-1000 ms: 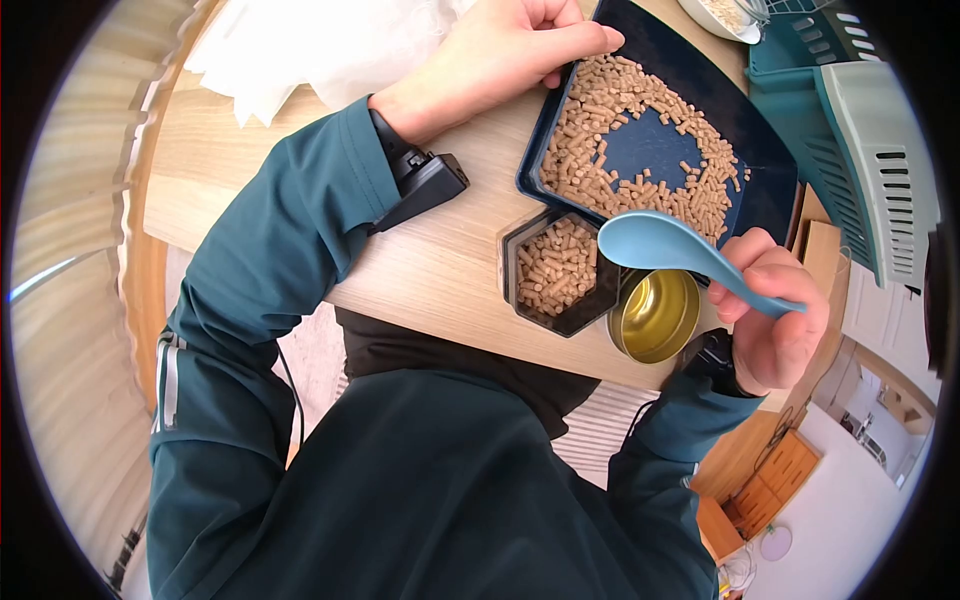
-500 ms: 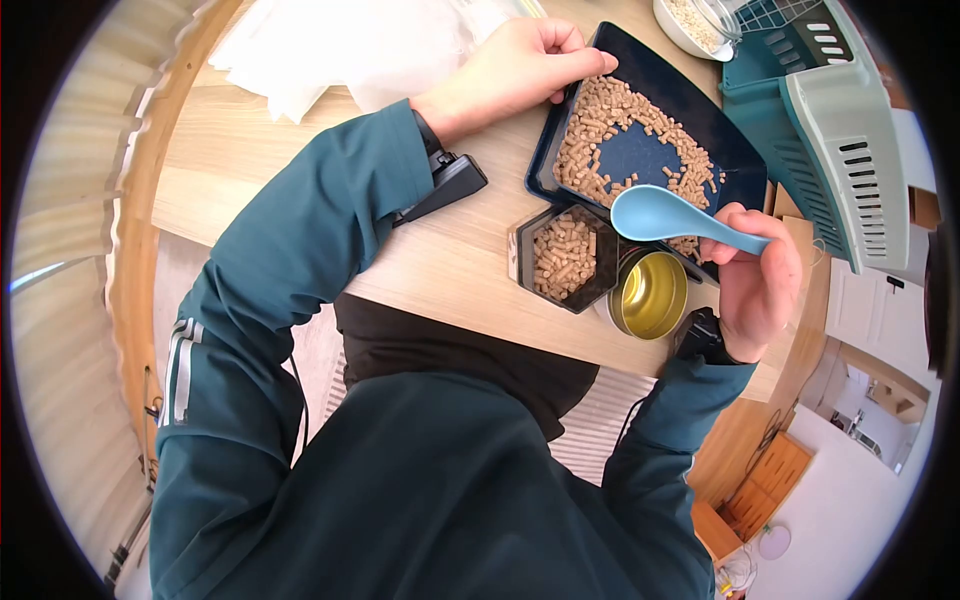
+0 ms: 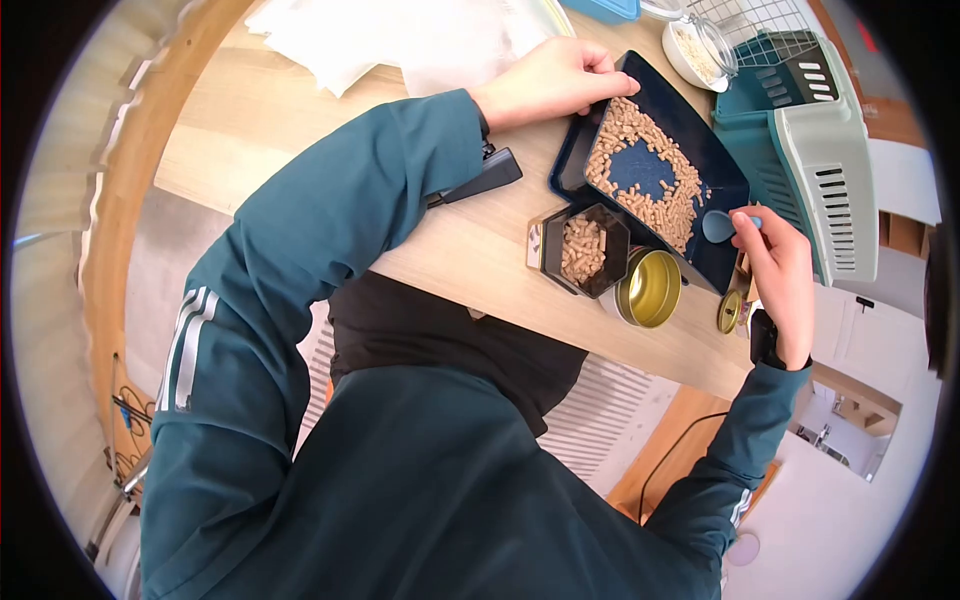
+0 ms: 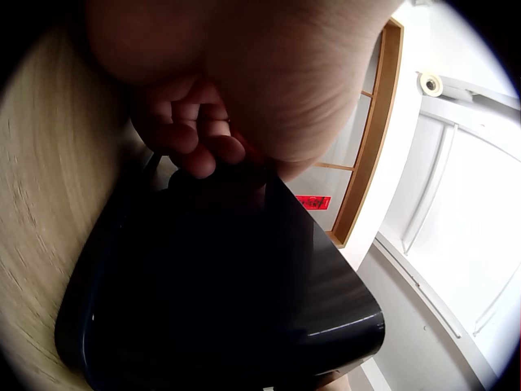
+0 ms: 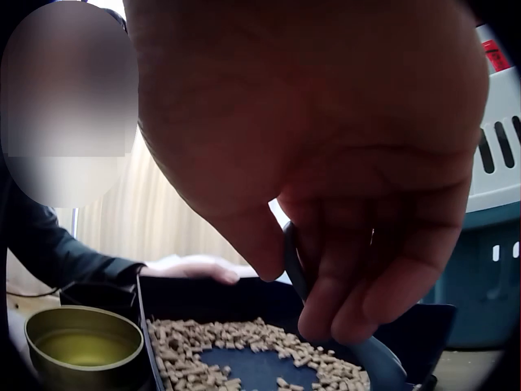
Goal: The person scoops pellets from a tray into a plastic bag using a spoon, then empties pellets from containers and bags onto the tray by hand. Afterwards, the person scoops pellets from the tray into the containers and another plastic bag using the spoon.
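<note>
My left hand [image 3: 555,85] grips the far left corner of a dark blue tray [image 3: 700,130], thumb on its rim; in the left wrist view its fingers [image 4: 195,159] curl against the tray's outer wall. Wood-coloured pellets [image 3: 660,215] lie in a ring round a bare patch of tray floor. Over the tray's right end, my right hand [image 3: 785,275] pinches a blue spoon [image 3: 717,227] by its handle, bowl low and close to the pellets. A dark hexagonal container [image 3: 617,240] holding more pellets [image 3: 582,250] stands before the tray, beside an open gold-coloured can [image 3: 650,290].
Right of the tray stands a teal and grey pet carrier [image 3: 825,190]. A white bowl of pale flakes [image 3: 690,55] is at the back, near a wire grid [image 3: 755,30]. White plastic sheeting [image 3: 400,40] covers the back left. A small gold tin [image 3: 730,312] sits near the right wrist.
The spoon has moved right and down, from above the hexagonal container and can to the tray's right end. My left hand keeps its hold on the tray corner.
</note>
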